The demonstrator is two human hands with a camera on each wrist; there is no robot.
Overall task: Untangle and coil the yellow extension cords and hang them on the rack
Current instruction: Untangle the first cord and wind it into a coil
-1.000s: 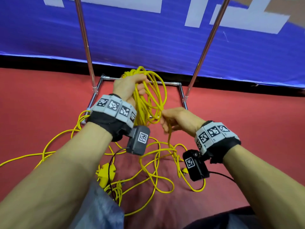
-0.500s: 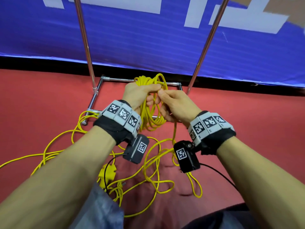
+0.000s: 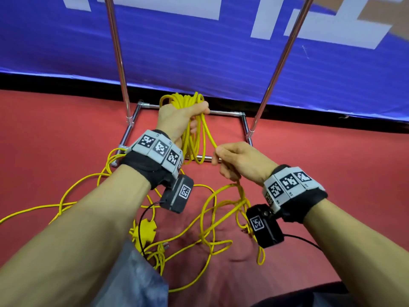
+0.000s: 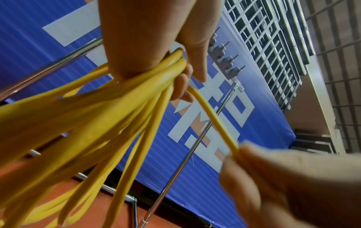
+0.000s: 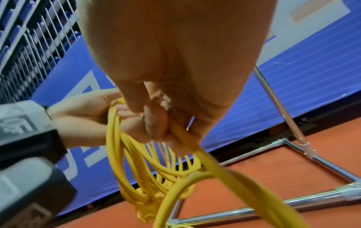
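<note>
The right hand [image 3: 239,160] has drawn back from the left hand [image 3: 177,120], pinching one yellow strand [image 3: 209,138]. The left hand grips the coiled yellow cord [image 3: 183,99]; loose cord [image 3: 212,218] sprawls on the red floor [image 3: 55,134] below, rack [image 3: 228,112] beyond.

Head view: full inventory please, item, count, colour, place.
coil: one, yellow, gripped in left hand above the rack base
loose cord: count unclear, yellow, tangled on the floor
socket block: one, yellow, on the floor under the left forearm
rack: one, chrome, two uprights on a base frame, by the banner
banner: one, blue with white shapes, behind the rack
floor: red
left hand: grips the coil
right hand: pinches the strand leading into the coil
</note>
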